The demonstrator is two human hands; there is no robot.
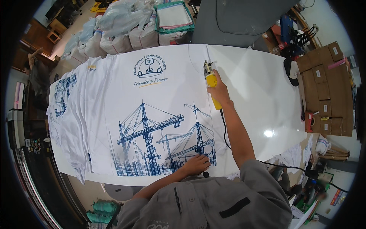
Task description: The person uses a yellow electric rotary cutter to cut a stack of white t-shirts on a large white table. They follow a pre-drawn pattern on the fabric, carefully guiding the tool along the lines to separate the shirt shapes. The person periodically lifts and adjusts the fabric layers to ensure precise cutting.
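Note:
My right hand (219,92) is wrapped round the yellow body of a corded electric fabric cutter (210,79). The cutter's metal head points away from me and sits at the right edge of a white printed fabric panel (114,91). Blue construction cranes, a round emblem and some lettering are printed on the panel. Near the table's front edge, my left hand (196,165) lies on the printed lower right corner with its fingers resting on the cloth. A black cord (224,128) runs from the cutter's rear beside my right forearm. The blade's contact with the cloth is too small to make out.
A glossy white table (263,95) bears the fabric, which lies in folds at the left. A dark cap (291,72) lies at its right edge. Stuffed white sacks (143,38) stand behind it, and cardboard boxes (324,84) at the right. Another person (38,82) is at far left.

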